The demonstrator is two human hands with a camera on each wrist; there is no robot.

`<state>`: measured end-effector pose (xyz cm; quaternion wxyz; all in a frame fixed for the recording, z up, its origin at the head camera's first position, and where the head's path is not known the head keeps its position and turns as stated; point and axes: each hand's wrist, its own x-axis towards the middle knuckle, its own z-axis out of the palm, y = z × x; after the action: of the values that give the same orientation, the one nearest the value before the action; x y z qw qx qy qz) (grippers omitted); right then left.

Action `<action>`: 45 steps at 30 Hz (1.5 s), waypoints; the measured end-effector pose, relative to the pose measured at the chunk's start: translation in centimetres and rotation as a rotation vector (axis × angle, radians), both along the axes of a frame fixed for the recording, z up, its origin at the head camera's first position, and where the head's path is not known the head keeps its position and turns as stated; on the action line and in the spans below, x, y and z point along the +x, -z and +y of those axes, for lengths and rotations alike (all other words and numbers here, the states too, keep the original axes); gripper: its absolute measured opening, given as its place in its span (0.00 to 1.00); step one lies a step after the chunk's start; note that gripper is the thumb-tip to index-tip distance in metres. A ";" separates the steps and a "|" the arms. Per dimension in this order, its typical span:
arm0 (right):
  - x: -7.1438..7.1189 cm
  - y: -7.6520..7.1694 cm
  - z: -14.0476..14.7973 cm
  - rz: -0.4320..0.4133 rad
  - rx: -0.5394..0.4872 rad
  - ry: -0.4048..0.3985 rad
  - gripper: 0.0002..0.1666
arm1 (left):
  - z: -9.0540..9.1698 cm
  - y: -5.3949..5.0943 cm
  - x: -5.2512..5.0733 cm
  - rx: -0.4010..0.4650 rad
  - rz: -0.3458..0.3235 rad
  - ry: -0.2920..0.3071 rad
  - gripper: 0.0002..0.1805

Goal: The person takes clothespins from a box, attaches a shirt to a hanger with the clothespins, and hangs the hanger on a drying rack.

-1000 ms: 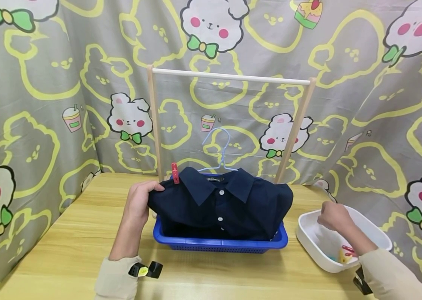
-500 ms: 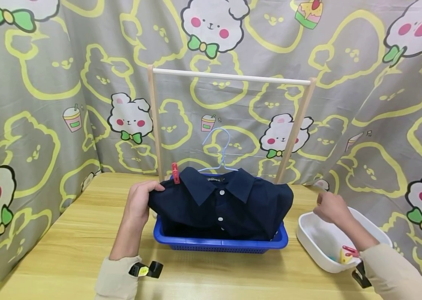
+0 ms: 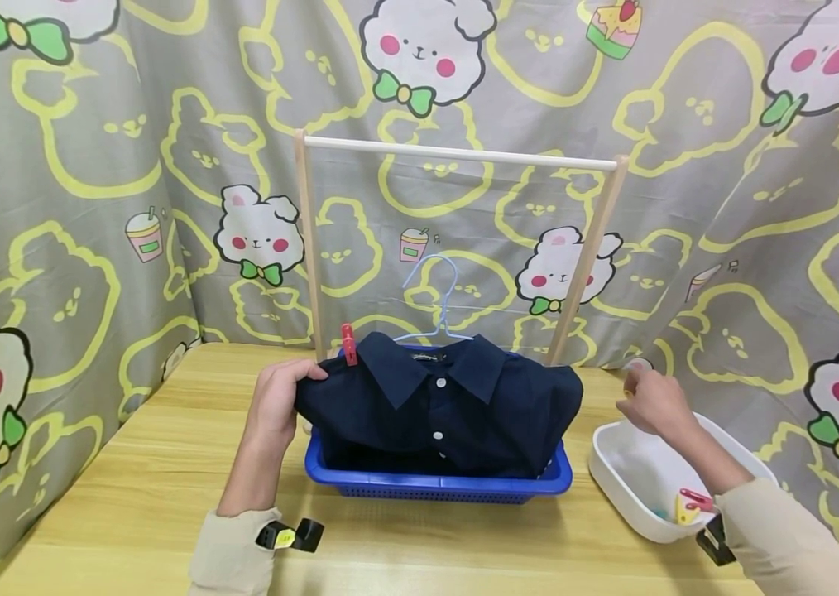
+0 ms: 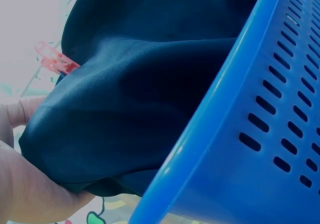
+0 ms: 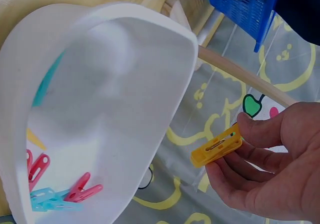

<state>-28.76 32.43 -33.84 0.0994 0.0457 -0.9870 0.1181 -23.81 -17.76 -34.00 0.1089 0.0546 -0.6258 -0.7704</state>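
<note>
A dark navy shirt (image 3: 397, 414) with a collar and white buttons lies over a blue basket (image 3: 434, 482). Out of its collar rises the hook of a light blue hanger (image 3: 443, 306). My left hand (image 3: 275, 401) grips the shirt's shoulder at the left, just beside a red clothespin (image 3: 349, 344) clipped there. In the right wrist view a yellow clothespin (image 5: 216, 146) is pinched between the thumb and fingers of my right hand (image 5: 272, 166). In the head view that hand is above the far-left rim of a white bin (image 3: 635, 505).
Inside the bin lie loose clothespins, among them a pink one (image 5: 85, 189) and a light blue one (image 5: 50, 199). Behind the basket stands a wooden rack with a white crossbar (image 3: 457, 152). A patterned curtain (image 3: 92, 273) surrounds the wooden table (image 3: 144, 463).
My right hand has risen out of the white bin and shifted slightly left and away, carrying the yellow clothespin. The left hand and shirt have stayed still.
</note>
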 end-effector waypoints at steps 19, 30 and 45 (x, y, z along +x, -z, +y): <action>-0.2 -1.6 -2.0 0.062 -0.066 -0.024 0.16 | -0.1 0.1 -0.1 -0.001 0.002 0.002 0.16; -0.2 -3.4 -3.6 0.081 -0.098 -0.048 0.15 | -0.1 0.0 0.0 -0.007 -0.002 0.001 0.16; 0.4 -5.8 -5.6 0.137 -0.156 -0.071 0.16 | 0.0 0.0 0.0 -0.006 -0.003 0.001 0.16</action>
<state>-28.32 26.80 -28.08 0.1657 0.0806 -0.9634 0.1945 -23.86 -17.79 -34.00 0.1078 0.0549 -0.6284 -0.7684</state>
